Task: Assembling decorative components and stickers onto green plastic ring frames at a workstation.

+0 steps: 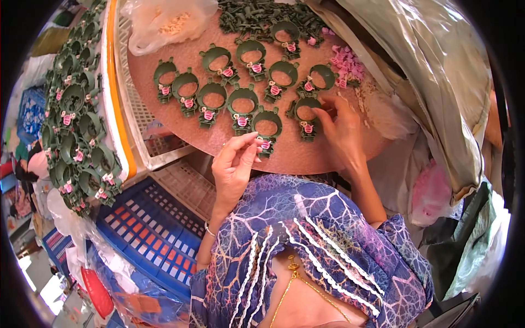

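Several dark green plastic figures (241, 106), each with a ring-shaped head, small ears and a pink-and-white piece on its body, lie in loose rows on the round tabletop (164, 123). My left hand (232, 169) is pinched closed beside the nearest figure (268, 123), its fingertips by the pink piece. Whatever sits between those fingertips is too small to name. At the right end of the rows, my right hand (344, 128) has thumb and finger on the ring rim of another green figure (306, 117). Its other fingers are partly hidden.
Green parts (246, 22) are heaped at the far edge, with pink pieces (347, 65) to their right. A clear bag (169, 24) holds pale bits. Left are a crate of finished-looking figures (71, 109) and a blue basket (156, 235). Grey cloth (437, 82) hangs right.
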Demonstrator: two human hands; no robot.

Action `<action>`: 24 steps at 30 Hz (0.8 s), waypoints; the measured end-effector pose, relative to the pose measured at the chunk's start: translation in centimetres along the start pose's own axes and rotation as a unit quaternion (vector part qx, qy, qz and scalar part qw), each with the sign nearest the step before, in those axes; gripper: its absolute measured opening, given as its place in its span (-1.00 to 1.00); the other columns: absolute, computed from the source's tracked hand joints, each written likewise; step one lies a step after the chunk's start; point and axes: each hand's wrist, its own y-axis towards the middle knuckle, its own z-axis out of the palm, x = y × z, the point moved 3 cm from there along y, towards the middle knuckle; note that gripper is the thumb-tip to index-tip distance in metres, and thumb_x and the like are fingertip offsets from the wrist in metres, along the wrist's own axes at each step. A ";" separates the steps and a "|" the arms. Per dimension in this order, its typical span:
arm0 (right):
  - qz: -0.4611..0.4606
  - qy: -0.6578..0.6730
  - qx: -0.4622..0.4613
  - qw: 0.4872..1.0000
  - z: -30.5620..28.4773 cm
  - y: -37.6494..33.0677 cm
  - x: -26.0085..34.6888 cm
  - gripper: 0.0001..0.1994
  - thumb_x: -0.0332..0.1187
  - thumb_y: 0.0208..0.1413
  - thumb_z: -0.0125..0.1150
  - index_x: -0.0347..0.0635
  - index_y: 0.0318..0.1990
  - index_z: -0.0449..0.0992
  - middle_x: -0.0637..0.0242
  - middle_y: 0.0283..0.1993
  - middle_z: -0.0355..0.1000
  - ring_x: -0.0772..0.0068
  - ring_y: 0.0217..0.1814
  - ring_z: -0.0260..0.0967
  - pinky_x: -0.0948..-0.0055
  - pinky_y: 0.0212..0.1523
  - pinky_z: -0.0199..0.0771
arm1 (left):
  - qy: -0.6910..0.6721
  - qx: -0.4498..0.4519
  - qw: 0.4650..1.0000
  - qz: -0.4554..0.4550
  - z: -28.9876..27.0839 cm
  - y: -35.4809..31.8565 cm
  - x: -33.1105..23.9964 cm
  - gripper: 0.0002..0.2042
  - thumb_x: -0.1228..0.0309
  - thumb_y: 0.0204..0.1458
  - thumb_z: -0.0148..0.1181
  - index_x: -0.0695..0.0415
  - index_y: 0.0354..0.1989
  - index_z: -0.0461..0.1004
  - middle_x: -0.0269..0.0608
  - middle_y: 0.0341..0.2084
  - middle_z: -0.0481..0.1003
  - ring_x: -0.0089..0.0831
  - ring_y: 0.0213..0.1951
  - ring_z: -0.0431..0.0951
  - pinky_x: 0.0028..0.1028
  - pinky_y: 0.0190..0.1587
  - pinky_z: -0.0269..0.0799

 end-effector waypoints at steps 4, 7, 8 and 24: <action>0.010 0.013 -0.006 1.000 0.4 -0.3 -0.7 -0.81 -0.49 0.09 0.24 -0.33 -0.14 0.50 0.04 -0.35 0.54 0.22 -0.38 0.53 0.34 -0.34 0.49 | 0.014 0.014 1.000 0.005 0.3 -0.1 -0.4 -0.77 0.55 0.23 0.08 0.29 0.04 0.46 -0.17 -0.20 0.54 -0.50 -0.23 0.54 -0.53 -0.23 0.52; 0.048 0.023 -0.008 0.999 -0.4 -1.0 -0.5 -0.82 -0.49 0.10 0.21 -0.35 -0.14 0.49 0.04 -0.36 0.54 0.28 -0.38 0.53 0.37 -0.34 0.49 | 0.003 0.039 0.999 -0.020 0.6 0.1 -0.8 -0.75 0.59 0.20 0.09 0.29 0.05 0.46 -0.15 -0.16 0.52 -0.50 -0.20 0.56 -0.55 -0.20 0.55; 0.061 0.029 -0.014 0.998 -0.8 -1.2 -0.2 -0.82 -0.50 0.11 0.20 -0.35 -0.14 0.48 0.05 -0.37 0.54 0.31 -0.39 0.53 0.39 -0.35 0.49 | -0.024 0.059 0.997 -0.047 1.0 0.2 -0.8 -0.74 0.59 0.21 0.08 0.30 0.06 0.45 -0.12 -0.12 0.51 -0.47 -0.18 0.57 -0.53 -0.17 0.56; -0.014 0.086 0.081 0.993 -0.1 -0.6 6.0 -0.74 -0.49 0.02 0.33 -0.30 -0.11 0.49 0.20 -0.35 0.52 0.50 -0.39 0.50 0.50 -0.37 0.49 | -0.333 0.103 0.904 -0.248 4.2 3.0 0.5 -0.63 0.25 0.33 -0.09 0.19 0.21 0.28 -0.23 0.00 0.46 -0.43 -0.06 0.55 -0.34 -0.05 0.59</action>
